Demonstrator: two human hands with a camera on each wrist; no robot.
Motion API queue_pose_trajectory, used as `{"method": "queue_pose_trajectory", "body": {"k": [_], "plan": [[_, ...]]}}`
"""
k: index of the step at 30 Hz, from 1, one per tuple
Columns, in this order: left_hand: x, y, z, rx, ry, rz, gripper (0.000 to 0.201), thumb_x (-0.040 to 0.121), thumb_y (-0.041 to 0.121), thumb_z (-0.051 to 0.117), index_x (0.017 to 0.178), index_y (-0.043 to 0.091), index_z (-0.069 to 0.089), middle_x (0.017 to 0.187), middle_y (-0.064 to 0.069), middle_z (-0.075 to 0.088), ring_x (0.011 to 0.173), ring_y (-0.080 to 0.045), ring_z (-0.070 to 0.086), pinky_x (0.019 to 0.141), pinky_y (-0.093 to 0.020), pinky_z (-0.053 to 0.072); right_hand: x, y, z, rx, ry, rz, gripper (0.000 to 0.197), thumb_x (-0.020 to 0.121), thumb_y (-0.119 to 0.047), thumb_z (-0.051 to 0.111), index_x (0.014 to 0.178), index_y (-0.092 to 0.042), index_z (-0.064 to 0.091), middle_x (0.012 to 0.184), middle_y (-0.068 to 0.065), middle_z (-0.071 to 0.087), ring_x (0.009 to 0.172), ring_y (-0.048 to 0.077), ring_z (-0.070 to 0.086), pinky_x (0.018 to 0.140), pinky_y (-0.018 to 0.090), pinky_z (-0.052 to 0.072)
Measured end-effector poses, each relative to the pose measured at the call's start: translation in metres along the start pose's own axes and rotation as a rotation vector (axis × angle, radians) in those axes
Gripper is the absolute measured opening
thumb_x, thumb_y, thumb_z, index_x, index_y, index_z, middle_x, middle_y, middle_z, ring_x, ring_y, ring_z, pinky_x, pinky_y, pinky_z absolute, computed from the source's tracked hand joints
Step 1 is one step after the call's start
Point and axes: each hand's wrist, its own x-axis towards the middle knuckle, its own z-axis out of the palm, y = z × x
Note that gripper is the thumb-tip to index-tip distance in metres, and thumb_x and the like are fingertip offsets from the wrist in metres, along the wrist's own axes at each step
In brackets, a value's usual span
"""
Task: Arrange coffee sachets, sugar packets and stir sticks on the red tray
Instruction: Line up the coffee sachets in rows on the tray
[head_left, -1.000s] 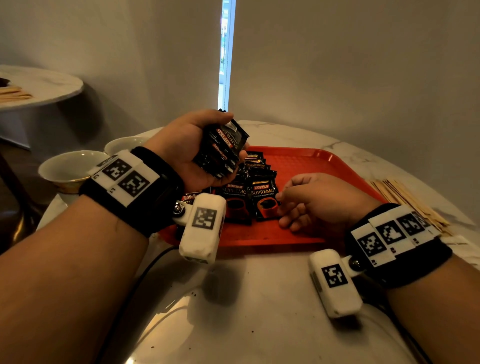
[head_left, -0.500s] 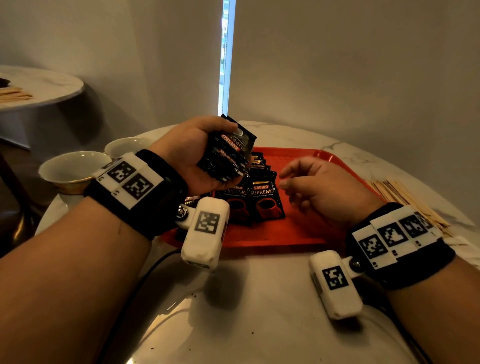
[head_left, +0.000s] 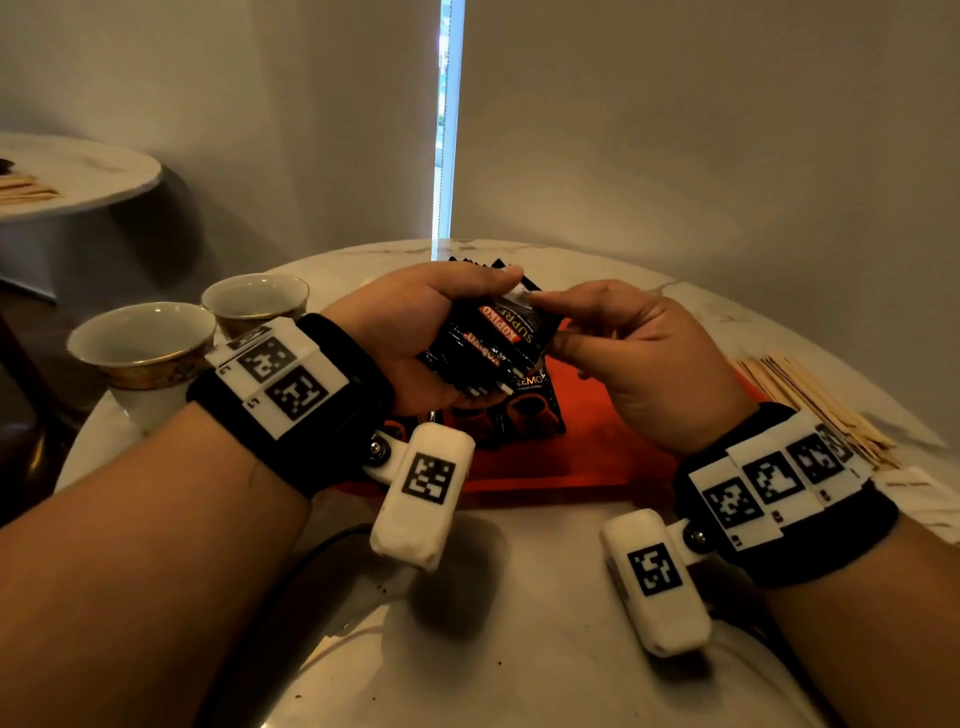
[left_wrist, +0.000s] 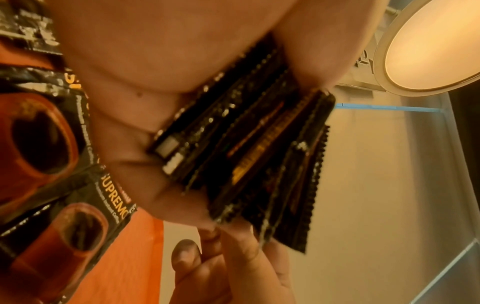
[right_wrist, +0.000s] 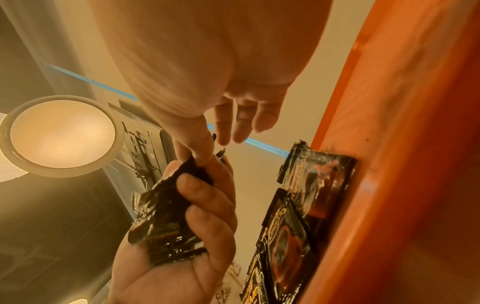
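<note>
My left hand (head_left: 431, 332) grips a stack of black coffee sachets (head_left: 488, 345) above the red tray (head_left: 597, 441). The same stack (left_wrist: 249, 156) shows edge-on in the left wrist view, and as a dark bundle (right_wrist: 166, 218) in the right wrist view. My right hand (head_left: 613, 343) pinches the top sachet of the stack at its upper corner, thumb and forefinger closed on it. Several sachets (head_left: 524, 410) lie in a row on the tray (right_wrist: 389, 164) under my hands. Wooden stir sticks (head_left: 810, 400) lie on the table right of the tray. No sugar packets can be made out.
Two white cups with gold rims (head_left: 140, 343) (head_left: 254, 299) stand at the table's left edge. A white paper item (head_left: 914, 488) lies near my right wrist. A cable (head_left: 311, 561) runs across the marble table in front. A second round table (head_left: 78, 171) stands far left.
My right hand has risen from the tray, where it lay beside the laid-out sachets, and now pinches the top sachet of the stack. The left hand has lifted and turned the stack slightly toward it.
</note>
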Motion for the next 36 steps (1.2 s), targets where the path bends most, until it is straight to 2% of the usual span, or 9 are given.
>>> {"method": "queue_pose_trajectory", "body": {"k": [5, 8, 11, 14, 16, 19, 22, 32, 36], "plan": [[-0.002, 0.002, 0.001, 0.009, 0.012, -0.02, 0.037, 0.091, 0.047, 0.056, 0.099, 0.012, 0.065, 0.089, -0.008, 0.068, 0.075, -0.021, 0.066, 0.073, -0.033, 0.048, -0.001, 0.003, 0.0, -0.041, 0.026, 0.011, 0.03, 0.084, 0.002, 0.072, 0.103, -0.02, 0.076, 0.086, -0.014, 0.071, 0.08, -0.004, 0.064, 0.068, 0.013, 0.048], [-0.004, 0.008, -0.004, -0.007, 0.044, -0.013, 0.041, 0.091, 0.05, 0.056, 0.106, 0.013, 0.064, 0.089, -0.007, 0.067, 0.073, -0.019, 0.065, 0.075, -0.034, 0.047, 0.003, 0.006, -0.001, 0.001, 0.164, 0.079, 0.015, 0.088, -0.002, 0.07, 0.094, -0.013, 0.076, 0.073, -0.011, 0.069, 0.063, 0.001, 0.059, 0.061, 0.016, 0.046], [-0.009, 0.017, -0.013, -0.036, 0.127, 0.016, 0.038, 0.089, 0.047, 0.059, 0.103, 0.012, 0.06, 0.087, -0.006, 0.066, 0.072, -0.018, 0.064, 0.077, -0.036, 0.051, 0.005, 0.01, -0.003, -0.01, 0.252, 0.194, 0.016, 0.089, -0.01, 0.071, 0.077, -0.02, 0.074, 0.064, -0.003, 0.068, 0.055, 0.013, 0.052, 0.056, 0.025, 0.043], [-0.015, 0.025, -0.02, 0.005, 0.243, 0.088, 0.036, 0.089, 0.044, 0.06, 0.107, 0.013, 0.059, 0.085, -0.006, 0.065, 0.072, -0.019, 0.064, 0.08, -0.04, 0.052, 0.004, 0.009, 0.003, 0.079, 0.128, 0.355, 0.01, 0.089, -0.001, 0.068, 0.091, -0.009, 0.072, 0.079, 0.006, 0.074, 0.059, 0.016, 0.058, 0.05, 0.024, 0.045], [-0.017, 0.027, -0.021, 0.057, 0.291, 0.122, 0.032, 0.091, 0.041, 0.059, 0.109, 0.014, 0.058, 0.087, -0.006, 0.062, 0.076, -0.02, 0.063, 0.081, -0.042, 0.053, 0.002, 0.01, 0.009, 0.083, 0.039, 0.485, 0.018, 0.086, 0.002, 0.069, 0.102, -0.006, 0.069, 0.085, 0.01, 0.075, 0.061, 0.014, 0.064, 0.047, 0.02, 0.046], [-0.018, 0.027, -0.02, 0.149, 0.283, 0.108, 0.026, 0.093, 0.038, 0.058, 0.107, 0.016, 0.057, 0.091, -0.007, 0.06, 0.078, -0.022, 0.061, 0.081, -0.044, 0.053, 0.0, 0.012, 0.015, -0.026, -0.07, 0.586, 0.019, 0.083, -0.003, 0.074, 0.1, -0.012, 0.069, 0.076, 0.006, 0.072, 0.056, 0.013, 0.062, 0.049, 0.025, 0.045], [-0.016, 0.025, -0.023, 0.199, 0.292, 0.087, 0.029, 0.092, 0.039, 0.061, 0.113, 0.02, 0.056, 0.096, -0.008, 0.062, 0.084, -0.024, 0.062, 0.085, -0.051, 0.055, 0.0, 0.008, 0.019, 0.036, -0.109, 0.664, 0.017, 0.087, 0.002, 0.068, 0.1, -0.009, 0.065, 0.066, 0.004, 0.068, 0.051, 0.012, 0.059, 0.041, 0.023, 0.041], [-0.011, 0.019, -0.021, 0.264, 0.261, -0.013, 0.028, 0.092, 0.04, 0.062, 0.112, 0.021, 0.057, 0.09, -0.006, 0.063, 0.08, -0.021, 0.063, 0.077, -0.051, 0.058, 0.001, 0.007, 0.029, 0.082, -0.168, 0.747, 0.023, 0.091, 0.009, 0.061, 0.111, -0.002, 0.06, 0.083, 0.019, 0.066, 0.057, 0.022, 0.065, 0.047, 0.029, 0.053], [-0.008, 0.016, -0.019, 0.286, 0.263, -0.04, 0.026, 0.092, 0.04, 0.062, 0.109, 0.021, 0.057, 0.091, -0.006, 0.063, 0.079, -0.022, 0.064, 0.078, -0.051, 0.057, 0.0, 0.006, 0.03, 0.063, -0.158, 0.736, 0.021, 0.091, 0.009, 0.061, 0.108, -0.004, 0.06, 0.078, 0.018, 0.067, 0.057, 0.023, 0.066, 0.048, 0.03, 0.055]]}}
